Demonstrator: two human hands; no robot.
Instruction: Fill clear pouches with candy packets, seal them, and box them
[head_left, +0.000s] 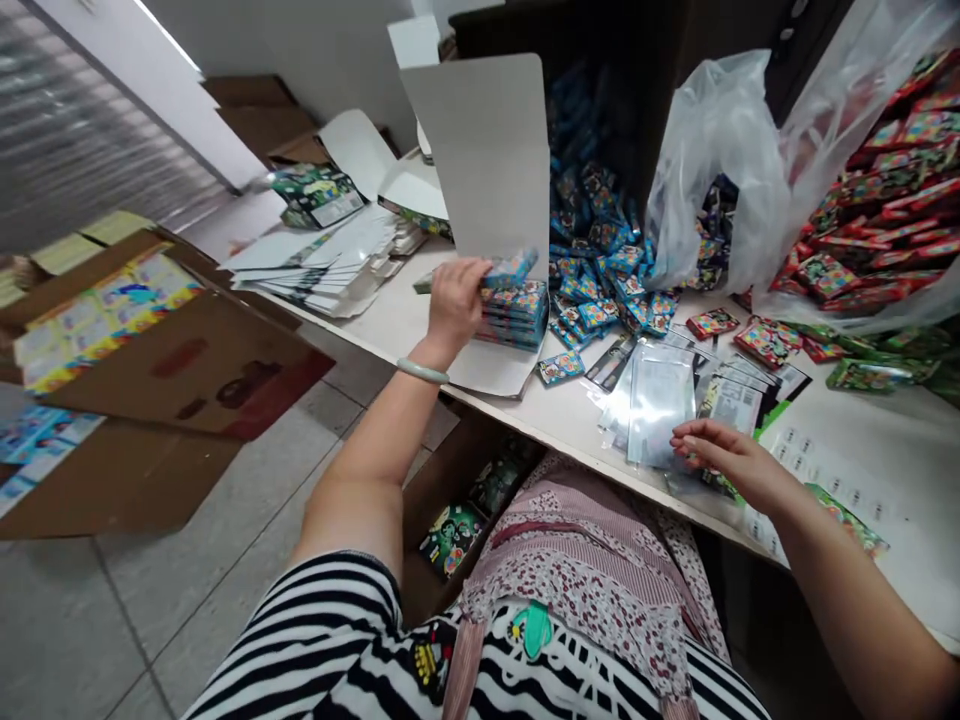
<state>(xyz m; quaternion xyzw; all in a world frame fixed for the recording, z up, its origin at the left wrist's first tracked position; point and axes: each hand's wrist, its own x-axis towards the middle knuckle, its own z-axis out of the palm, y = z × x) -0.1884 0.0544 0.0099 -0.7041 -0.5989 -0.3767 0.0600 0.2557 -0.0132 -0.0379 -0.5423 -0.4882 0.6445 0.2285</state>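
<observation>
My left hand (455,308) is closed on a small blue packet (514,268), which is blurred, just above a neat stack of blue packets (514,325). The stack stands in an opened white box (491,150) whose tall flap is raised behind it. My right hand (724,460) has its fingers loosely stretched out over the edge of some clear plastic sleeves (660,395); nothing shows in its grip. Printed black cards (731,400) lie beside the sleeves. One loose blue packet (561,368) lies between the box and the sleeves.
A heap of blue packets (600,265) lies behind the box. Plastic bags hold red packets (885,210) at the right. A sticker sheet (847,470) lies at right front. Flattened white boxes (315,265) are stacked left. Cardboard cartons (202,360) stand on the floor.
</observation>
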